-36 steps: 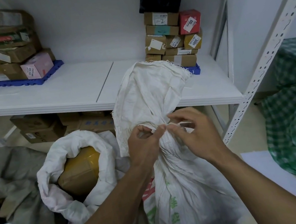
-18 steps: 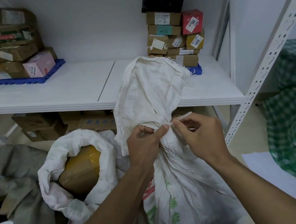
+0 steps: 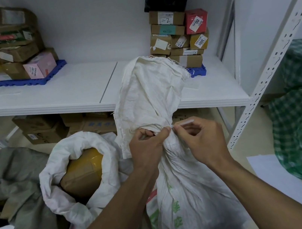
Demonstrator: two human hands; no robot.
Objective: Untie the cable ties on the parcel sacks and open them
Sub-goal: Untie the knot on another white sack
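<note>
In front of the shelf [image 3: 75, 90], the tied neck of the white sack [image 3: 187, 187] is gripped by the left hand [image 3: 147, 146]. The cable tie [image 3: 185, 122] at the neck is pinched by the right hand [image 3: 201, 138].

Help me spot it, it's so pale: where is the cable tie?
In the head view, the cable tie cinches the tied sack's neck at centre, its tail pointing right above the right hand, opposite the left hand.
</note>
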